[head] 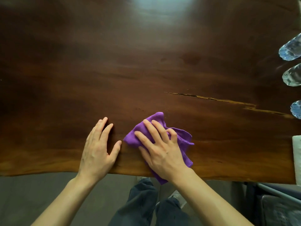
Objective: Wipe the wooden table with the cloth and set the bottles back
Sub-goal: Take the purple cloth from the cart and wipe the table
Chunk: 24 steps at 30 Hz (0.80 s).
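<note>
A dark wooden table (130,70) fills most of the view. My right hand (160,149) presses flat on a crumpled purple cloth (182,141) near the table's front edge, and a corner of the cloth hangs over that edge. My left hand (99,147) rests flat on the bare wood just left of the cloth, fingers spread, holding nothing. Three clear plastic bottles stand at the right edge of the view: one at the back (290,50), one in the middle (292,75) and one nearer (296,109), each partly cut off.
A long pale crack (228,101) runs across the wood right of centre. A white object (296,159) sits at the table's right front corner. Below the front edge are the floor, my dark trousers (143,203) and a dark chair (276,204) at lower right.
</note>
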Motion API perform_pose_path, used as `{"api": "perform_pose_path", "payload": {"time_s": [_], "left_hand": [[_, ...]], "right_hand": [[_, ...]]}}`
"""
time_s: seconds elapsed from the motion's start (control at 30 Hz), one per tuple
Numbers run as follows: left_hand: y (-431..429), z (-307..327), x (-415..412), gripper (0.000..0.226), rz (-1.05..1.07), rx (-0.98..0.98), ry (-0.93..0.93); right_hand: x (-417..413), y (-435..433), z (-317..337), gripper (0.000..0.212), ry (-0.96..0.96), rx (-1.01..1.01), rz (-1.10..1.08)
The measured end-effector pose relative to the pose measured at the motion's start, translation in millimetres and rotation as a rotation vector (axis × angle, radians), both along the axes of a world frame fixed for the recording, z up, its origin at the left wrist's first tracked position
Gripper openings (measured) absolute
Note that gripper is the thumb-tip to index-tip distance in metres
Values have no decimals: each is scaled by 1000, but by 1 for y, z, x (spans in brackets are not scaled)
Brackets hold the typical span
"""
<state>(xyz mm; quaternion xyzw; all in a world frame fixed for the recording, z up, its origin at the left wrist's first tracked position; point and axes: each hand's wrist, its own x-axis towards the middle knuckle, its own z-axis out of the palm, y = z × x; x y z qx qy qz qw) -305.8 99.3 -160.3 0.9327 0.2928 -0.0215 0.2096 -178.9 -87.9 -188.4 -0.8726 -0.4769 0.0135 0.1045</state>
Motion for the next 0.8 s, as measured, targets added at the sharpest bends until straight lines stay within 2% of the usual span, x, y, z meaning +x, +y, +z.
{"api": "perform_pose_path", "payload": {"time_s": [0.3,0.5,0.6,0.8], "left_hand": [[1,-3,-1,65,10,2,8],[0,-2,-1,64,28,-25,-21],[1,-1,-2,65,18,-47,-27],[3,0,-4,65,5,-76,-57]], "right_hand": [[79,-81,1,51,14,-43,-610],[96,-65,2,45,62,98,-927],[92,-31,4,44,75,125,-933],[65,47,10,43,123,133,-681]]}}
